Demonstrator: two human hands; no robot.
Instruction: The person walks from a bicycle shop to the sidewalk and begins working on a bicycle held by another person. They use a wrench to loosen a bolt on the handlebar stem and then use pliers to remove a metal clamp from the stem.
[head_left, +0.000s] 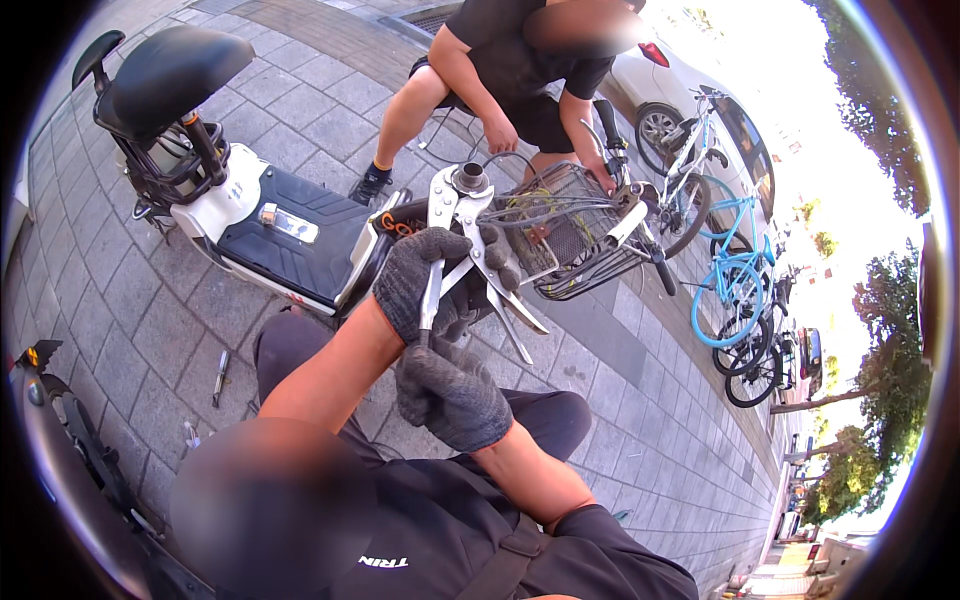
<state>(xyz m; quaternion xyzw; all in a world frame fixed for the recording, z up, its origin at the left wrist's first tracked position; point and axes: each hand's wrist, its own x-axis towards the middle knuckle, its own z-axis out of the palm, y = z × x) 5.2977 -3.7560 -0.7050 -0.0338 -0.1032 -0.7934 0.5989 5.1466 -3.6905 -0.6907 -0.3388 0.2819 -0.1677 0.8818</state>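
Observation:
Large locking pliers (464, 215) have their jaws at the steering tube (471, 178) of a white electric scooter (235, 195). My left hand (428, 280), in a dark grey knitted glove, is wrapped round the pliers just below the jaws. Just beneath it, my right hand (455, 395), gloved alike, is closed at the lower end of one handle; its exact grip is partly hidden. The other handle sticks out to the right, with no hand on it. The scooter's handlebar (630, 222) is off the tube and sits right of it beside a wire basket (575, 235), with cables running between.
Opposite me crouches a person (510, 60) in dark clothes, one hand (603, 175) at the handlebar. A small clear-and-white item (290, 222) lies on the footboard (300, 210). On the paving to the left is a screwdriver-like tool (219, 378). Bicycles (735, 285) and a white car (690, 95) stand right.

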